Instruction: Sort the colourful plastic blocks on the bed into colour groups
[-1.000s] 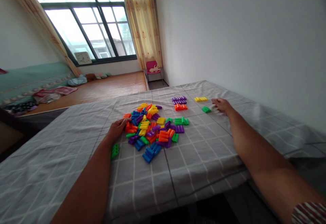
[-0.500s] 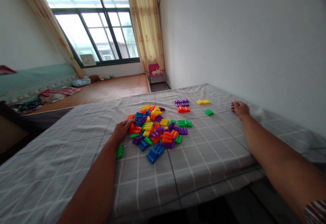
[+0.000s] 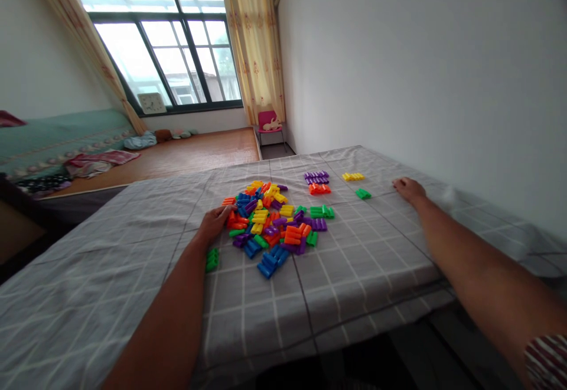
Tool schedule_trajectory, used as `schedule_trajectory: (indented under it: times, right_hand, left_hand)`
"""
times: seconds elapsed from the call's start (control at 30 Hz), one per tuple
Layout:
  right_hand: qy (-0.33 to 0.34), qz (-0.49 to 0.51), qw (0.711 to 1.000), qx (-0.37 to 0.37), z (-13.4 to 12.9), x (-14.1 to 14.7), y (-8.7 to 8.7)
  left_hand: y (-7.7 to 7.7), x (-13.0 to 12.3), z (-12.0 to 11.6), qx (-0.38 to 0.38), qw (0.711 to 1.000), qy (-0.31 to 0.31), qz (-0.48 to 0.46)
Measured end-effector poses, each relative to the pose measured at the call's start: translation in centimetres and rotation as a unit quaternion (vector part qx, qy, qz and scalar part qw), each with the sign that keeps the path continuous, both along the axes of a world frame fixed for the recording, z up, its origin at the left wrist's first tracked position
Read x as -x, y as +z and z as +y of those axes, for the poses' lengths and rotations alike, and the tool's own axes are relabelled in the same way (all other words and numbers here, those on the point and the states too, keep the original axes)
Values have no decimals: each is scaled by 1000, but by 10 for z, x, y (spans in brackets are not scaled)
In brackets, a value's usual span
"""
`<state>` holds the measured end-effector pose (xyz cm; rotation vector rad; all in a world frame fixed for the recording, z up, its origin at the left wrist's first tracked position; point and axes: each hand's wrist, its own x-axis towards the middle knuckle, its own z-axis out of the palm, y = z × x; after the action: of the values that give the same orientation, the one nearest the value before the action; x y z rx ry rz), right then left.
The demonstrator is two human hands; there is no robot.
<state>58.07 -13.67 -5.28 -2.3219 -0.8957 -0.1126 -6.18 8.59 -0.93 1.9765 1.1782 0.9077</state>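
A mixed pile of glossy plastic building blocks [image 3: 260, 215] in orange, yellow, blue, green and purple lies on the cloth, each shaped like tubes joined side by side. My left hand [image 3: 217, 221] rests at the pile's left edge, fingers stretched out and touching the orange blocks [image 3: 237, 221] there. To the right, over the cloth, my right hand [image 3: 410, 190] has its fingers curled in; whatever may be inside them is hidden. Nearest to it are a small green block [image 3: 362, 194] and a row of yellow blocks [image 3: 353, 176].
Purple blocks [image 3: 316, 177] and orange blocks [image 3: 319, 189] lie in rows behind the pile. One green block [image 3: 212, 259] sits beside my left forearm. The grey checked cloth [image 3: 354, 283] covers the table, which meets a white wall [image 3: 420, 71] on the right. A pink chair [image 3: 268, 119] stands beyond.
My right hand has shifted a little left, towards the yellow and green blocks. My left hand stays at the pile's edge. The view has moved slightly.
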Motion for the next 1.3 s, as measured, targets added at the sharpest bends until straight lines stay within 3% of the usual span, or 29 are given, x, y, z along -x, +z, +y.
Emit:
schedule_trajectory:
  times: [0.1,0.23,0.3,0.37,0.5,0.6,0.67,0.83,1.0,1.17,1.3]
  right_hand:
    - [47,45,997,29,9,14,16]
    - [232,103,967,-4,23,50,31]
    - [309,108,944,31,27,65,32]
    - [345,102,930,70,30,73,31]
    - [331,82,934,105,35,79,34]
    - [311,24,945,97,44,101,47]
    - [347,-12,935,68,53,133,58]
    - [509,-26,859,42,86,241,75]
    - [499,-44,858,112,123,308,65]
    - [502,54,858,98,140,320,53]
    - [519,157,840,3,142,291,61]
  left_hand:
    - [-2,0,2,6,1000,2,-2]
    - [-3,-1,5,-2,1000,-5,-6]
    - [-3,-1,5,-1,1000,-8,-7]
    - [-2,-2,3,2,1000,-10,-6]
    - [-2,-2,3,-3,1000,-9,11]
    - [-5,-1,6,-13,1000,-10,19]
    - [-7,-1,8,-17,1000,-13,17]
    - [-9,0,10,-17,1000,-19,0]
    - [-13,0,11,-23,999,-24,-1]
    - [-9,0,8,-12,999,-27,-22]
    - [-3,-1,3,5,1000,-16,-21]
